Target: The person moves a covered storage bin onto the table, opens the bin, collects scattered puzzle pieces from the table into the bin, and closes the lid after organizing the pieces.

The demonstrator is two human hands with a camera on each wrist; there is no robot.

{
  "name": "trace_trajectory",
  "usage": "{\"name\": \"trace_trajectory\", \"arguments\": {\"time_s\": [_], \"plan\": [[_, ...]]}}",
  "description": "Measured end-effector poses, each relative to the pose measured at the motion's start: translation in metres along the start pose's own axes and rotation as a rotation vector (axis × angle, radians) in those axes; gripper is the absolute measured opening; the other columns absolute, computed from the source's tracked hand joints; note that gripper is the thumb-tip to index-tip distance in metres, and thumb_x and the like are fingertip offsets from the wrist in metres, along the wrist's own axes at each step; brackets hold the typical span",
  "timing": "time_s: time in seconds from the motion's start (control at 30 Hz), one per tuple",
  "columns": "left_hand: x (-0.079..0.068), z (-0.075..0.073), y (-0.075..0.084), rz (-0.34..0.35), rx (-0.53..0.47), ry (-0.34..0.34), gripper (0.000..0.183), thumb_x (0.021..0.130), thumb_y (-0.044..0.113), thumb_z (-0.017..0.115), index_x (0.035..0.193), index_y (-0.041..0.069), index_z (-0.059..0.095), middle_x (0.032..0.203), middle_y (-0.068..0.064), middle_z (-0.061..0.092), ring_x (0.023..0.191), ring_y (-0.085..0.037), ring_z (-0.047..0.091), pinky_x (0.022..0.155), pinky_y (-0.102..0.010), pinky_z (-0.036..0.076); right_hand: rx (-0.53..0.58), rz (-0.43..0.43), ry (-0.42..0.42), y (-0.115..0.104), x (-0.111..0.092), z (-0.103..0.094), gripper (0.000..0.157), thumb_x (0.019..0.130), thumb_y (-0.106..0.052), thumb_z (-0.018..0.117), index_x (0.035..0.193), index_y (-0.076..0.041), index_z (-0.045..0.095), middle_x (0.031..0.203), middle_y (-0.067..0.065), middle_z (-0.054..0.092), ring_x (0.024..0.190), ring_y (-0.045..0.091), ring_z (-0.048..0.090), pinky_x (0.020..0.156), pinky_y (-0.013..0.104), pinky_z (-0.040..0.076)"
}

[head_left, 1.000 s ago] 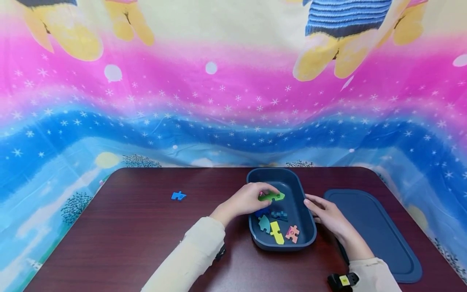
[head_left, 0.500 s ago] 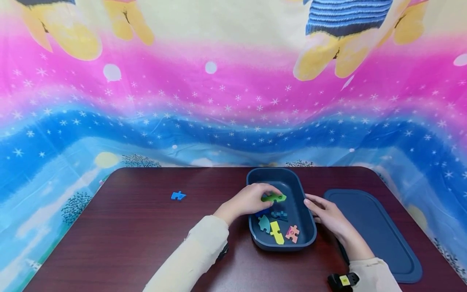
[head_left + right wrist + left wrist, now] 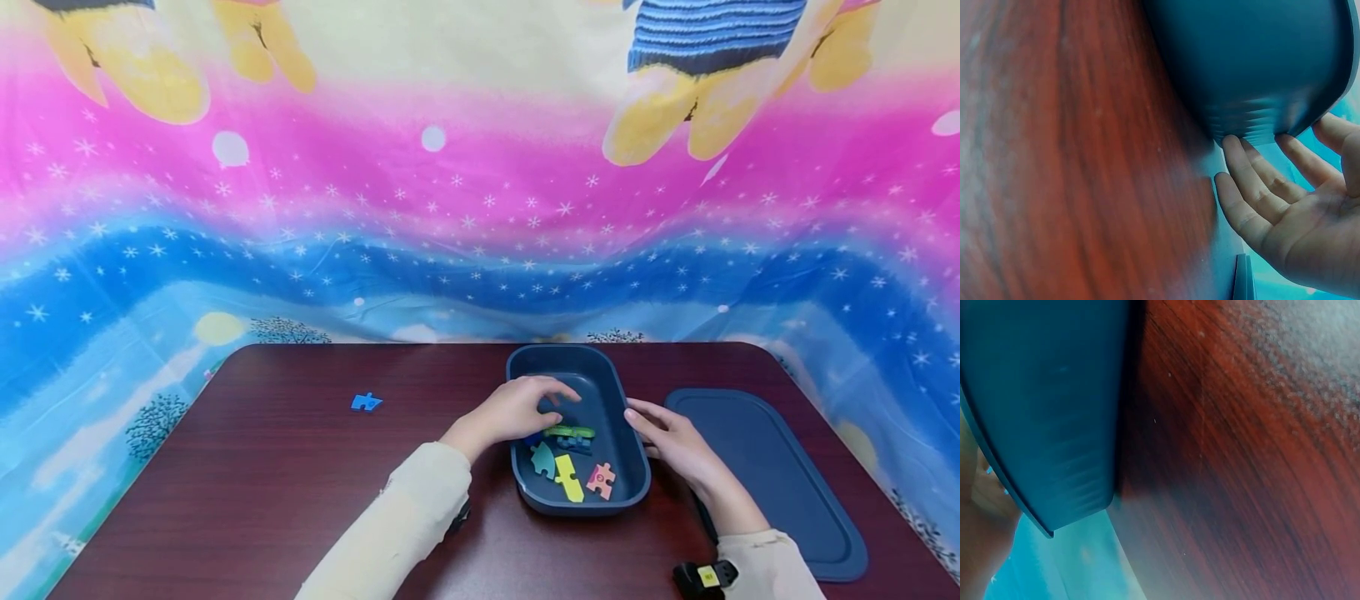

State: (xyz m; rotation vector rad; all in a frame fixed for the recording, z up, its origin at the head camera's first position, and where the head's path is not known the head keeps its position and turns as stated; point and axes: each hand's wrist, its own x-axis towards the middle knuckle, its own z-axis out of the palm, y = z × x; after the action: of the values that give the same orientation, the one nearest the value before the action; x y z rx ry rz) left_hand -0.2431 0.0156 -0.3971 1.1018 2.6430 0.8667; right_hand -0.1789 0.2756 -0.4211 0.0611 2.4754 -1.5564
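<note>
My left hand [image 3: 517, 410] hangs over the left rim of a dark blue-grey box [image 3: 635, 475], thumb and fingers apart with nothing between them. Just below its thumb is a green puzzle piece [image 3: 573, 432], seen nearly edge-on beside a dark blue piece [image 3: 573, 446]. Teal [image 3: 543, 460], yellow [image 3: 569, 479] and salmon-pink [image 3: 601, 481] puzzle pieces lie towards the near end. My right hand [image 3: 678, 442] touches the box's right side; in the right wrist view its extended fingers [image 3: 1250, 181] meet the outer wall. The left wrist view mostly shows the box wall, hiding the left fingertips.
One blue puzzle piece [image 3: 367, 402] lies by itself on the dark red-brown table [image 3: 300, 483], left of the box. A flat blue-grey lid [image 3: 780, 483] lies to the right, partly behind the right forearm. A patterned cloth [image 3: 465, 200] hangs behind the table.
My left thumb and fingers have parted and let go of the green puzzle piece, which has dropped nearer the dark blue one. The right hand and the box stay where they were.
</note>
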Motion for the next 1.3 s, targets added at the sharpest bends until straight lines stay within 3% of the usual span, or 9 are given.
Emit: {"name": "trace_trajectory", "arguments": {"time_s": [0.2, 0.43, 0.83, 1.3], "plan": [[-0.002, -0.001, -0.002, 0.006, 0.009, 0.014, 0.035, 0.094, 0.015, 0.07, 0.128, 0.023, 0.067, 0.132, 0.006, 0.061, 0.107, -0.01, 0.061, 0.089, -0.023, 0.05, 0.002, -0.001, -0.002, 0.0, 0.0, 0.0, 0.072, 0.101, -0.048, 0.051, 0.153, -0.001, 0.033, 0.142, 0.03, 0.046, 0.116, 0.037, 0.06, 0.093, 0.047, 0.052], [-0.006, -0.003, -0.005, 0.016, 0.017, 0.041, 0.032, 0.094, 0.018, 0.07, 0.126, 0.024, 0.068, 0.132, 0.005, 0.061, 0.101, -0.014, 0.062, 0.081, -0.021, 0.049, 0.0, 0.005, -0.008, 0.0, 0.001, -0.001, 0.074, 0.101, -0.05, 0.05, 0.153, -0.001, 0.031, 0.144, 0.031, 0.043, 0.118, 0.039, 0.058, 0.094, 0.048, 0.051], [-0.015, -0.007, -0.007, 0.01, 0.0, 0.088, 0.028, 0.095, 0.019, 0.069, 0.123, 0.023, 0.07, 0.135, 0.004, 0.06, 0.126, -0.012, 0.053, 0.104, -0.033, 0.043, -0.008, 0.008, -0.006, 0.0, 0.001, -0.001, 0.074, 0.101, -0.05, 0.049, 0.154, -0.001, 0.03, 0.145, 0.031, 0.042, 0.118, 0.039, 0.058, 0.094, 0.048, 0.051], [-0.031, -0.016, -0.006, 0.058, 0.071, 0.107, 0.029, 0.094, 0.022, 0.07, 0.123, 0.023, 0.07, 0.13, 0.008, 0.062, 0.132, -0.013, 0.049, 0.106, -0.036, 0.042, -0.01, 0.005, -0.007, 0.001, 0.002, -0.001, 0.074, 0.101, -0.05, 0.05, 0.154, -0.001, 0.031, 0.145, 0.031, 0.042, 0.119, 0.041, 0.057, 0.094, 0.048, 0.051]]}}
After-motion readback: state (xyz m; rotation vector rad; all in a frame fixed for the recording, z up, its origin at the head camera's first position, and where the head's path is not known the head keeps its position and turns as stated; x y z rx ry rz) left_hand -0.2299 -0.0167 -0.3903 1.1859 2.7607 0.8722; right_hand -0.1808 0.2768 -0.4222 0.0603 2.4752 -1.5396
